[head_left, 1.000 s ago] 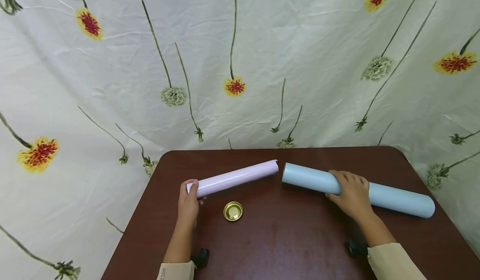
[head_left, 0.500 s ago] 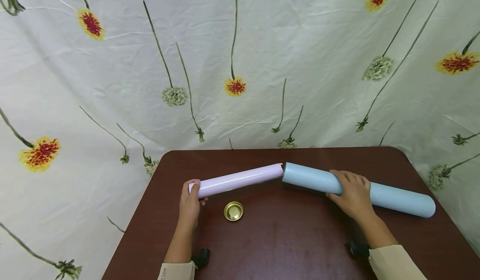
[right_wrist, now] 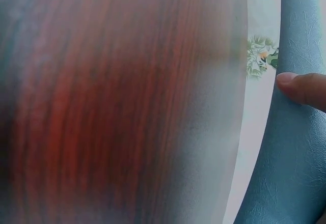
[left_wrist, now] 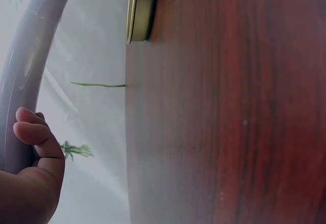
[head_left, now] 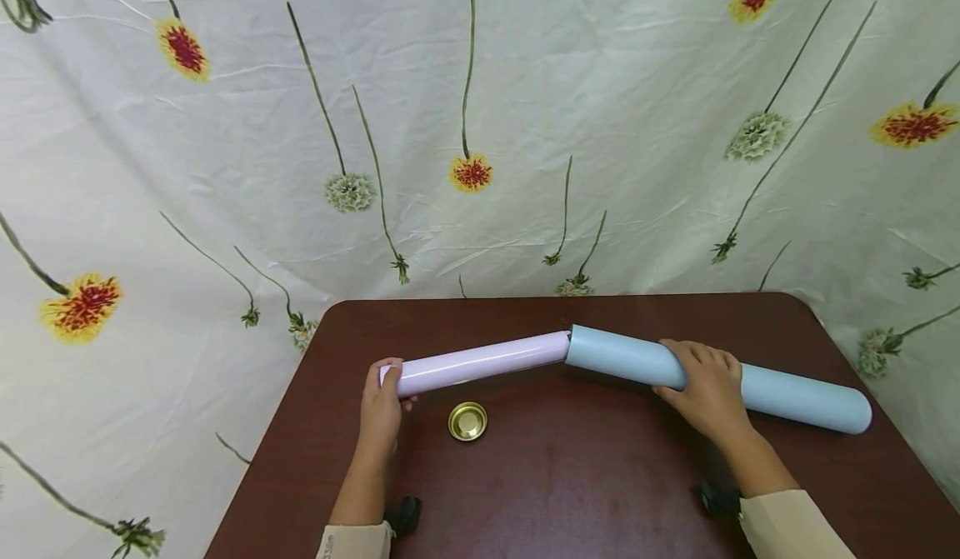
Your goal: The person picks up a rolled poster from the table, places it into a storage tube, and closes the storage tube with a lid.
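Left hand grasps the near end of a lilac roll, thumb on top, fingers curled beneath. Right hand grasps a pale blue tube around its middle, fingers over the top, thumb on the near side.

Roll: slim, straight, glossy, a bright streak along its length; a yellowish oval gleam on its side in the left wrist view. That view also shows cloth between roll and wood, so the gripped end sits off the table. Tube: thicker, matte, finely creased surface in the right wrist view; right end rounded. Roll's right end meets the tube's left mouth at a shallow angle; cannot tell whether it is inside.

Small dark lettering on the left sleeve, too small to read. Right sleeve likewise cream.

1 gold round dish, raised rim, sits below the roll, right of the left hand. Brown wood-grained table runs between the 2 forearms. Its far corners are rounded; tube's right end lies near the right edge. Beyond the far edge hangs white flower-printed cloth.
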The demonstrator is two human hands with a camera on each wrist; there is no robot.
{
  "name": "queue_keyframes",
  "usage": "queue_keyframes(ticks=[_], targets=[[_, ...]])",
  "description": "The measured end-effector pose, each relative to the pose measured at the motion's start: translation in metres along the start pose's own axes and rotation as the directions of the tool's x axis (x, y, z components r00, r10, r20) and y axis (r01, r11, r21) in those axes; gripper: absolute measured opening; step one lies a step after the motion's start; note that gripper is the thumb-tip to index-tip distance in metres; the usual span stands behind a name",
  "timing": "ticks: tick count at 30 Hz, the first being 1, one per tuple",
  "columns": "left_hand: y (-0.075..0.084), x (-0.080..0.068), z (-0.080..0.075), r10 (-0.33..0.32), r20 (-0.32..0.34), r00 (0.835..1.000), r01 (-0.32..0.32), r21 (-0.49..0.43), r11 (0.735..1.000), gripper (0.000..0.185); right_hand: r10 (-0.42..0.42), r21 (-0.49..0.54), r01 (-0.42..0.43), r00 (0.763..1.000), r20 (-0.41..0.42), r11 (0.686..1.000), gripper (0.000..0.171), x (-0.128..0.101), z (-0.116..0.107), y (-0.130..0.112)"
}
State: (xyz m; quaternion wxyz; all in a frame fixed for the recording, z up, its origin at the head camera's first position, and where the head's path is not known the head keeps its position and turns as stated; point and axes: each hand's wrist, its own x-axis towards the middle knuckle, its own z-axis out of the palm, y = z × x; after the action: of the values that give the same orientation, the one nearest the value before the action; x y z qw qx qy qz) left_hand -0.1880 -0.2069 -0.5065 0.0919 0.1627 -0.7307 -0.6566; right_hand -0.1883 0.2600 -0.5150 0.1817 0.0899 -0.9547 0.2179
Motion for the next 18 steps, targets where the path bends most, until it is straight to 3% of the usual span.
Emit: queue_keyframes(ticks=[12,18], targets=[[0.001,-0.002,-0.003,0.0,0.011,1.0,0.0,0.064,0.998,0.041,-0.024,0.005,0.024,1.0,-0.002,1.0,0.078,-0.002,0.0,-0.001],[0.021,-0.013,-0.002,-0.008,0.022,1.0,0.008,0.037,0.999,0.036,-0.033,0.003,0.033,0.999,-0.004,0.999,0.078,-0.003,0.001,-0.002]])
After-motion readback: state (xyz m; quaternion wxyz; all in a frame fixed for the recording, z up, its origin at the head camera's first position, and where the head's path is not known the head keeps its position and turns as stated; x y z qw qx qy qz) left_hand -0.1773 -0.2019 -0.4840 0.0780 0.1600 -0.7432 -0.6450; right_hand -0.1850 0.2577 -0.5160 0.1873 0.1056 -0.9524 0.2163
